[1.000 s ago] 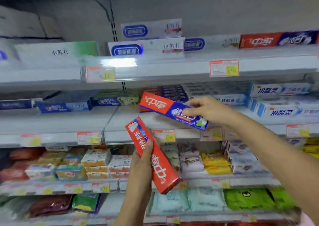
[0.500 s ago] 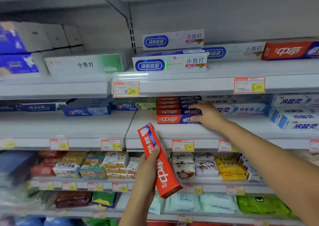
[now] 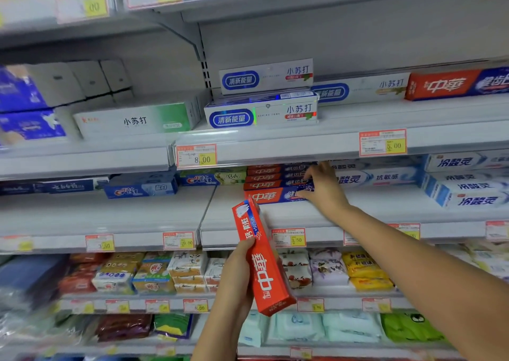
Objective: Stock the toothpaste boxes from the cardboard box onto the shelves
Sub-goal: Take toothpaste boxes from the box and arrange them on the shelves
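Note:
My left hand [image 3: 236,276] grips a red toothpaste box [image 3: 265,274] round its middle and holds it nearly upright in front of the shelf edge. On the middle shelf [image 3: 303,215] lies a stack of red-and-blue toothpaste boxes [image 3: 264,178], with one more red-and-blue box [image 3: 268,196] in front of it. My right hand [image 3: 325,188] reaches in with fingers spread and touches the right ends of these boxes. The cardboard box is out of view.
White-and-blue toothpaste boxes [image 3: 465,192] fill the shelf to the right, and Crest boxes [image 3: 141,189] sit to the left. The upper shelf [image 3: 275,143] carries white boxes. Soap packs [image 3: 187,267] and wipes fill the lower shelves. Price tags line every edge.
My right hand carried a red-and-blue box to the middle shelf and laid it in front of the stack; its fingers now rest spread on the box ends. My left hand kept its box.

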### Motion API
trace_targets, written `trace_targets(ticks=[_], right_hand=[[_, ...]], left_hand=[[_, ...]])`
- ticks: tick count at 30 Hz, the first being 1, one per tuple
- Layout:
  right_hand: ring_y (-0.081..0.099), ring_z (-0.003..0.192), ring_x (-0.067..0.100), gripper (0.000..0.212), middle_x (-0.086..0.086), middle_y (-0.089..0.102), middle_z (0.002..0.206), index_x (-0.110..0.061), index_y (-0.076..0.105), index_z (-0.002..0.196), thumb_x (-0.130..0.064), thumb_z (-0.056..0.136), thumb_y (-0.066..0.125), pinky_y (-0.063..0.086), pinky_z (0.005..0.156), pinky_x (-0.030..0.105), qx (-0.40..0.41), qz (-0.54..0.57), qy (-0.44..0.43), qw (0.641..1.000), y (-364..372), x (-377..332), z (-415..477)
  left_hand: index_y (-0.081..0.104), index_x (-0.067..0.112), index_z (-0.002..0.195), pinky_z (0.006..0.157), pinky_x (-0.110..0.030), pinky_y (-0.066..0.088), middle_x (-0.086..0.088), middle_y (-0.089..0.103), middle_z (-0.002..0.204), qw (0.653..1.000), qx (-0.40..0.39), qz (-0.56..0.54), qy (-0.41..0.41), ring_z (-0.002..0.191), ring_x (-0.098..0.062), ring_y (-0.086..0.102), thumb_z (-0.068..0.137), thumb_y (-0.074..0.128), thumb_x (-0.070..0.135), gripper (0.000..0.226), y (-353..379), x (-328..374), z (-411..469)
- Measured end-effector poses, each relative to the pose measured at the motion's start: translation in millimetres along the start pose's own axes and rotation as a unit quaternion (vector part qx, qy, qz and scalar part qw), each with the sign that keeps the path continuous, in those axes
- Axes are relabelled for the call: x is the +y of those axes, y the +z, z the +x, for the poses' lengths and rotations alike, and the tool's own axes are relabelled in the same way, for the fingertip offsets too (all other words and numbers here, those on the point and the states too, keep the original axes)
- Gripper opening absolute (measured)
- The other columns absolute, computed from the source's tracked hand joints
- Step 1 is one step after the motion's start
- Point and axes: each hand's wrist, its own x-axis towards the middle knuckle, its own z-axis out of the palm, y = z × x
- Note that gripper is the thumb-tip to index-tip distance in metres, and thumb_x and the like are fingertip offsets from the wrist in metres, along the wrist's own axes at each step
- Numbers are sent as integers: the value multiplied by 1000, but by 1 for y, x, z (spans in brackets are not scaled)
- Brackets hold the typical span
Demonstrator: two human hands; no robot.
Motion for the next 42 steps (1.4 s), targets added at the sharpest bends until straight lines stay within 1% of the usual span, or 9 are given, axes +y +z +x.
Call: trace_targets(ticks=[7, 12, 17, 22, 27, 30, 32, 37, 42], right_hand=[[48, 106, 25, 35, 10, 53, 111, -6, 58, 108, -26, 82, 71, 37, 81, 28, -3, 11, -32, 999, -28, -10, -18], [65, 83, 15, 21, 0, 67, 92, -23, 56, 103, -35, 100, 40, 54, 80, 37, -182, 162, 23, 970, -95, -6, -86], [69, 86, 6, 24, -6, 70, 98, -38, 58, 101, -48, 91, 38, 57, 81, 30, -133, 336, 107, 926, -172, 20, -137], [68, 95, 7, 38, -5, 71, 104, -22, 60, 110, -45, 81, 50, 57, 78, 26, -74, 377, 131, 914, -250, 35, -152], [70, 94, 11, 49, -5, 73, 101, -28, 56, 113, -40, 68, 67, 57, 67, 28, 16, 440, 153, 885, -310, 52, -156], [71, 91, 11, 44, -3, 74, 99, -26, 60, 108, -39, 67, 71, 57, 68, 29, 68, 461, 173, 868, -326, 62, -158], [72, 83, 14, 28, 1, 75, 94, -21, 63, 100, -29, 75, 72, 58, 64, 29, 117, 470, 194, 853, -336, 73, -157], [72, 79, 18, 29, 7, 75, 91, -14, 61, 107, -26, 82, 69, 58, 60, 29, 194, 480, 241, 821, -377, 109, -150], [72, 86, 20, 37, 10, 72, 102, -17, 57, 103, -38, 76, 71, 59, 69, 32, 186, 473, 256, 822, -410, 140, -146]], left_hand=[[55, 5, 110, 71, -36, 54, -10, 71, 79, 993, -80, 88, 20, 74, -24, 67, 94, 52, 24, 25, 12, 0, -5], [60, 19, 117, 80, -39, 54, -11, 70, 100, 959, -204, 187, 53, 83, -21, 67, 78, 71, 27, 41, 43, -4, -13], [62, 18, 112, 73, -30, 54, -5, 71, 102, 923, -298, 212, 117, 85, -20, 69, 72, 71, 24, 42, 105, 1, -34], [64, 20, 114, 76, -30, 56, -3, 71, 106, 896, -346, 218, 173, 89, -21, 70, 68, 79, 22, 49, 180, 14, -49], [64, 42, 114, 72, -18, 50, 10, 71, 89, 759, -305, 396, 417, 78, -1, 64, 73, 77, 32, 44, 251, 21, -67], [60, 43, 117, 59, -14, 37, 9, 56, 83, 618, -195, 480, 591, 74, -7, 55, 76, 68, 42, 41, 291, 10, -89], [57, 39, 121, 57, -16, 36, 9, 53, 87, 586, -181, 487, 622, 76, -10, 54, 79, 66, 42, 42, 312, 3, -99], [55, 33, 121, 70, -22, 48, 12, 63, 101, 605, -276, 520, 537, 82, -7, 60, 77, 72, 40, 47, 336, 5, -93], [62, 30, 105, 75, -21, 55, 17, 68, 93, 704, -317, 440, 458, 79, 1, 65, 80, 73, 36, 29, 348, 16, -82]])
